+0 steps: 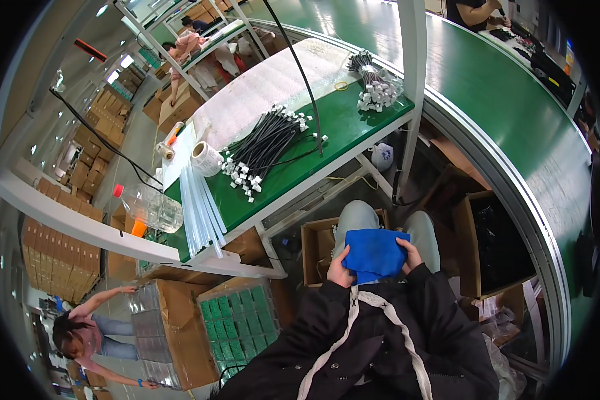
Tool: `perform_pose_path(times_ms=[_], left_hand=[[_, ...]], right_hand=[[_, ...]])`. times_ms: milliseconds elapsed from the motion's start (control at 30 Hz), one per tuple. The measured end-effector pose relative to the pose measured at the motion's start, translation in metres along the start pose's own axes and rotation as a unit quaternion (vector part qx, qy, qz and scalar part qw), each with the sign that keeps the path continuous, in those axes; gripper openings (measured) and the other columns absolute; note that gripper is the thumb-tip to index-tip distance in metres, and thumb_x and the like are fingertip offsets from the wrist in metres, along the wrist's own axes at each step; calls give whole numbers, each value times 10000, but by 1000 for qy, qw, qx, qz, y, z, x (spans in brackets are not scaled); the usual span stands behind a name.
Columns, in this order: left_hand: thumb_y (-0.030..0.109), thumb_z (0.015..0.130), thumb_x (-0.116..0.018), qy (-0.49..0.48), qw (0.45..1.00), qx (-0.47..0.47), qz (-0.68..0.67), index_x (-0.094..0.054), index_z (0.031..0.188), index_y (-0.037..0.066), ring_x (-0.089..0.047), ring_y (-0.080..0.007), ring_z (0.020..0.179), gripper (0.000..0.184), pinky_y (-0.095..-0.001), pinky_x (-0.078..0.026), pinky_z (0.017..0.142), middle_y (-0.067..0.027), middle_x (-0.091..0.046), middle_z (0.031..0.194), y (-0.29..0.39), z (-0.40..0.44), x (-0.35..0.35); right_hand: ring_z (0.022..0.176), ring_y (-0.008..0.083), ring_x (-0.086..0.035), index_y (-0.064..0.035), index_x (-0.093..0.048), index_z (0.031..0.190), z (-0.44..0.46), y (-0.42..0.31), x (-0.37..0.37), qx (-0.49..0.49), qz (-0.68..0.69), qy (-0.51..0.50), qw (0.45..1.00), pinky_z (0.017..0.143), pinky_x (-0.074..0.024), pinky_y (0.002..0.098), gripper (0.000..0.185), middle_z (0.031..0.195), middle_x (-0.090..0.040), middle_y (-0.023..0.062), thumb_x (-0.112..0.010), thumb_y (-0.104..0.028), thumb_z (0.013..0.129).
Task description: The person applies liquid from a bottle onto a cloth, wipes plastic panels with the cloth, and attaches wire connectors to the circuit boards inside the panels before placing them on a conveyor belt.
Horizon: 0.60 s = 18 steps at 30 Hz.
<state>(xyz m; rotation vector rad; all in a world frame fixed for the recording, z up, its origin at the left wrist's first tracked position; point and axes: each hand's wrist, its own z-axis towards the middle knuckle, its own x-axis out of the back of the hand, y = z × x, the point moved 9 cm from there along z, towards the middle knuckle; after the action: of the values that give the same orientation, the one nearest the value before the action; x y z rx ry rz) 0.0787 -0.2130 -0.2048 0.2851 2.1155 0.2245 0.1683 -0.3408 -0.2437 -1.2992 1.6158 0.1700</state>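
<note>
A folded blue cloth lies over my lap, held up in front of my knees. My left hand grips its left edge, and my right hand grips the right edge, thumbs on top. The fingers beneath the cloth are hidden. Ahead and to the left, on the green tabletop, lies a loose pile of black cables with white connectors. A second, tied cable bundle sits at the table's right end.
Bubble wrap, a white roll, pale plastic strips and a water bottle are on the table. Cardboard boxes stand beside my legs. A green conveyor curves along the right. A person handles a box at lower left.
</note>
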Motion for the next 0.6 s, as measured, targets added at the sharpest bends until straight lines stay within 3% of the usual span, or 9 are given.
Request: perform_pose_path(times_ms=[500,600], left_hand=[[306,904,-476,25,998,-57,-12,-544,1150,39,-535,-259,1064,369,-439,-371,968,-109,-577,1152,7,-3,-2],[315,894,-483,-43,999,3,-12,-561,1129,41,-543,-253,1053,370,-432,-377,963,-104,-597,1119,2,-3,-12]], right_hand=[[947,225,-597,16,-540,1097,-5,0,-7,-8,7,-20,1000,879,-455,347,388,1057,-606,124,-586,-255,822],[938,225,-600,16,-540,1097,-4,-3,-6,-1,11,-23,1000,875,-458,346,387,1054,-607,123,-585,-254,823]])
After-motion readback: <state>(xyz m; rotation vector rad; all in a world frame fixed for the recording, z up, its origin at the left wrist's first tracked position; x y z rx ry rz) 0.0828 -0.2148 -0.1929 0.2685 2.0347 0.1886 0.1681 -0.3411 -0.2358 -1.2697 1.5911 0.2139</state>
